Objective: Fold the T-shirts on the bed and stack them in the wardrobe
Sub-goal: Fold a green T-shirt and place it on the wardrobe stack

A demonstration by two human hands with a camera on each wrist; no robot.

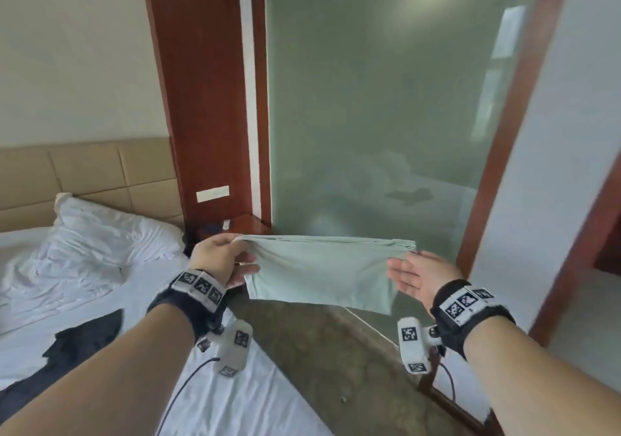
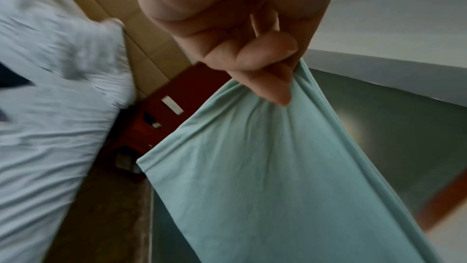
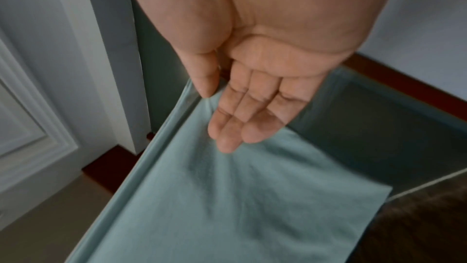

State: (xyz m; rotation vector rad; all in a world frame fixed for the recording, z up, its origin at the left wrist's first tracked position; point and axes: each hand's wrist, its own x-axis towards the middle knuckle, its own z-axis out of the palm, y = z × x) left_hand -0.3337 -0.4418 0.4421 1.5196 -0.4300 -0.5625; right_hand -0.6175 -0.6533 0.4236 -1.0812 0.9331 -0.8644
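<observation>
We've got the folded green tee (image 1: 322,274) held up off the bed (image 1: 100,301). Our left hand (image 1: 221,261) pinches one top corner tight. Our right hand (image 1: 420,277) clamps the other corner between thumb and straight fingers (image 3: 232,123).

T-shirt (image 1: 322,274): plain pale mint green. Bed sheet (image 1: 235,398): white. Pillow (image 1: 111,234): white. Headboard (image 1: 87,170): beige. Garment on bed (image 1: 80,341): black.
</observation>
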